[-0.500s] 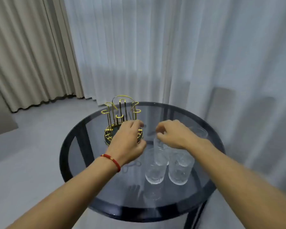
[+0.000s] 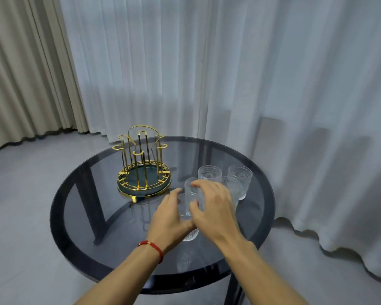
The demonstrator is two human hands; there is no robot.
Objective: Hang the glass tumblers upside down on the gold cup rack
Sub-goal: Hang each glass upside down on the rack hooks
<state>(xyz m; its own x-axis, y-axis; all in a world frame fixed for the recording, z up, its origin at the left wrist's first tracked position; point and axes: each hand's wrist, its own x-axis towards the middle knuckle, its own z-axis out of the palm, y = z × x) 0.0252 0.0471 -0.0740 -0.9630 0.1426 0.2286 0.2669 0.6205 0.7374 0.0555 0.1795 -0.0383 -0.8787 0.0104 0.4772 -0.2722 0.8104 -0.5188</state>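
The gold cup rack (image 2: 142, 164) stands on its round green base at the back left of the dark glass table (image 2: 79, 212), with bare prongs. My right hand (image 2: 216, 208) grips a clear ribbed tumbler (image 2: 193, 194) upright, fingers over its rim and thumb on the near side. My left hand (image 2: 169, 219), with a red cord at the wrist, reaches in with straight fingers against that tumbler's left side. Another tumbler (image 2: 190, 235) stands under my hands, mostly hidden. Two more tumblers (image 2: 209, 173) (image 2: 240, 179) stand behind, and a further one is partly hidden by my right hand.
White sheer curtains (image 2: 229, 73) hang close behind and to the right of the table. Beige curtains (image 2: 20, 84) hang at the left. The floor around is pale grey. The table's black rim (image 2: 185, 282) lies near me.
My left hand has moved right from in front of the rack to the tumbler in my right hand. The view has shifted, and the rack now shows fully.
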